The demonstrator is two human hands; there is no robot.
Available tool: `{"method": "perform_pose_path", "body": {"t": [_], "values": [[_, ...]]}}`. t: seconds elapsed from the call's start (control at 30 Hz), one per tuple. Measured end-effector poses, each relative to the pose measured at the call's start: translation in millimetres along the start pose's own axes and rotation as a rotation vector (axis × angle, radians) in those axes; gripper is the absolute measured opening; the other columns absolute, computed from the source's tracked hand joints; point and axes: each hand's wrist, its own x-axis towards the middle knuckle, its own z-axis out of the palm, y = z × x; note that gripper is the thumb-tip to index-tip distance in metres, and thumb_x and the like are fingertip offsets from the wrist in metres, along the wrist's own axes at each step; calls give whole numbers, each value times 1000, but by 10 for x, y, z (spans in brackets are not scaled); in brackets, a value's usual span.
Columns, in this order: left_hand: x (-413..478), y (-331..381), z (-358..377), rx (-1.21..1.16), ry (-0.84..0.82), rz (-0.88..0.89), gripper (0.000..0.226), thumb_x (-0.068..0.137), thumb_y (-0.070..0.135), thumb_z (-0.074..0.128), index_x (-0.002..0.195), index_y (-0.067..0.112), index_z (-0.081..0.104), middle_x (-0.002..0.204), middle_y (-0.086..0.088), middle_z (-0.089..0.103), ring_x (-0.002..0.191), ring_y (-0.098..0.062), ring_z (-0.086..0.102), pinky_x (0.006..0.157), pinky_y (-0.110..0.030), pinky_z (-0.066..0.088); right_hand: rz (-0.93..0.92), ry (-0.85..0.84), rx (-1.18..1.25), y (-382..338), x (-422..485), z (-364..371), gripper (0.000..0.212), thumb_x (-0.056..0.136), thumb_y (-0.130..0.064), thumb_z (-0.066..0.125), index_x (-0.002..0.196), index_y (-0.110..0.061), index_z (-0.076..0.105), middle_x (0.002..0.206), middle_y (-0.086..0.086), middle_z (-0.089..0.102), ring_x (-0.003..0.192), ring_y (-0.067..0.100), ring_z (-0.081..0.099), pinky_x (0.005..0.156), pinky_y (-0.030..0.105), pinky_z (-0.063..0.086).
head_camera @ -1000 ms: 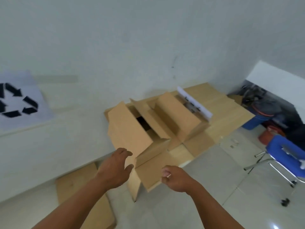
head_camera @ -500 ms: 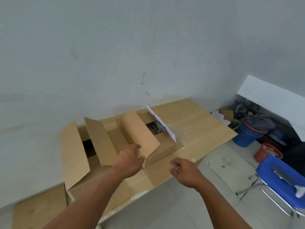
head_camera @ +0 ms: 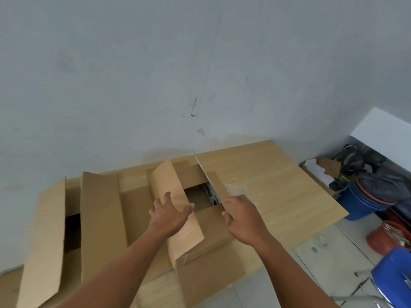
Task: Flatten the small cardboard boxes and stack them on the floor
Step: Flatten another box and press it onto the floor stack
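Two open cardboard boxes stand side by side on a wooden table (head_camera: 278,181) against the wall. The right box (head_camera: 213,227) has its flaps up; one brown flap (head_camera: 171,187) leans left and a white printed flap (head_camera: 209,181) stands on edge at its right. My left hand (head_camera: 169,214) lies on the brown flap with fingers spread. My right hand (head_camera: 242,216) hovers at the box's right side by the white flap, fingers curled and apart, holding nothing. The left box (head_camera: 97,216) has two tall flaps up and a dark inside.
A grey wall rises right behind the table. At the right on the tiled floor stand a blue bucket (head_camera: 360,203), an orange pot (head_camera: 387,238), a carton of paper scraps (head_camera: 322,172) and a blue chair (head_camera: 395,276). Flat cardboard (head_camera: 9,283) lies at the lower left.
The view has closed in on the boxes and turned right. Both hands have reached forward onto the right box; my left hand now presses its brown flap and my right hand has opened.
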Motion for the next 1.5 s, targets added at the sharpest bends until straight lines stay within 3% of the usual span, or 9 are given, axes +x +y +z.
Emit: {"method": "perform_pose_path", "body": {"t": [0.23, 0.4, 0.7, 0.83, 1.0, 1.1, 1.17, 1.3, 1.5], "values": [[348, 235, 148, 83, -17, -95, 122, 70, 76, 64, 155, 31, -12, 164, -12, -14, 148, -50, 1, 114, -63, 27, -53, -52, 7, 70, 652, 125, 42, 98, -28, 57, 139, -23, 52, 137, 2, 48, 124, 20, 51, 100, 28, 45], [421, 186, 146, 94, -89, -86, 110, 78, 48, 75, 155, 28, -1, 159, -17, 19, 137, -39, 39, 109, -46, 42, -139, -144, -75, 119, 1026, 304, 41, 98, -29, 54, 139, -24, 52, 138, 2, 41, 127, 19, 45, 102, 31, 45], [299, 117, -122, -40, 9, -173, 89, 80, 1, 45, 158, 23, 8, 142, -17, 49, 109, -27, 60, 87, -35, 57, -189, -140, -94, 483, 1552, 129, 32, 93, -8, 52, 124, -12, 61, 130, 7, 49, 111, 26, 56, 89, 34, 49], [193, -23, -7, -77, 165, -269, 96, 82, -5, 49, 158, 18, -5, 139, -17, 52, 87, -22, 66, 64, -28, 56, -235, -117, -309, 808, 1704, 75, 41, 82, -4, 67, 123, -8, 63, 142, 14, 42, 132, 33, 41, 102, 40, 44], [158, -106, 186, 165, 314, -338, 106, 86, 4, 63, 154, 11, -18, 145, -15, 38, 91, -21, 58, 68, -27, 50, -594, -76, -630, 973, 1767, 197, 41, 55, 10, 81, 91, -6, 71, 147, 31, 41, 140, 48, 37, 116, 55, 30], [227, -34, 214, 242, 324, -373, 106, 86, 5, 62, 154, 13, -19, 147, -16, 36, 78, -19, 56, 60, -27, 47, -694, -309, -650, 835, 1740, 286, 49, 83, 5, 56, 129, -11, 60, 152, 19, 37, 144, 38, 30, 122, 41, 16], [260, 19, 237, 239, 344, -392, 106, 85, 4, 61, 154, 16, -19, 144, -16, 38, 76, -20, 59, 57, -27, 47, -627, -522, -530, 737, 1730, 278, 58, 85, 6, 48, 137, -19, 55, 139, 9, 52, 133, 30, 44, 111, 34, 33], [254, 26, 240, 182, 395, -384, 106, 84, 5, 62, 156, 25, -12, 128, -11, 51, 81, -18, 59, 59, -29, 52, -511, -800, -265, 622, 1701, 138, 59, 83, 7, 42, 128, -24, 63, 113, 0, 61, 104, 16, 59, 83, 25, 48], [131, -8, 234, 161, 371, -411, 108, 84, 6, 57, 152, 34, -22, 99, -5, 58, 69, -16, 62, 55, -30, 56, -518, -1062, -25, 523, 1546, -126, 33, 86, -6, 54, 106, -20, 76, 95, -13, 72, 89, 0, 65, 85, 22, 54]]}}
